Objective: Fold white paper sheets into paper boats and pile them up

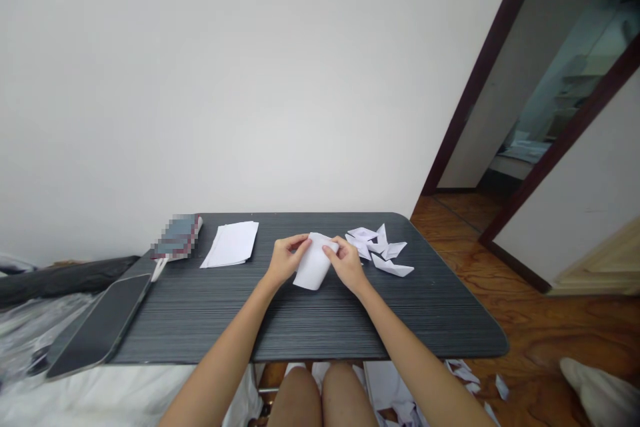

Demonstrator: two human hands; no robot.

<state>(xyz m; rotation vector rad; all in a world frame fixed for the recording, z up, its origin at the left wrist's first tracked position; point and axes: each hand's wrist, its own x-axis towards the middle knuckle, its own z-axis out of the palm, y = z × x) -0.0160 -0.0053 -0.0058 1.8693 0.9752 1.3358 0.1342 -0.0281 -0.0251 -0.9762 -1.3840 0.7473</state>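
Observation:
A sheet of white paper [314,267], seemingly folded over, is held up above the middle of the dark table [210,320]. My left hand [289,256] pinches its upper left edge between thumb and fingers. At the upper right edge, my right hand [349,263] grips the same paper, thumb on its near face. Just beyond my right hand lie several folded white paper boats [393,266] in a loose cluster. Left of my left hand rests a stack of flat white paper sheets [231,244].
A dark tablet-like slab [100,327] overhangs the table's left edge, near a blurred-out item [177,237] with a white strap. A white wall [300,80] stands behind the table. Paper scraps [463,372] lie on the wooden floor, lower right. A doorway opens at right.

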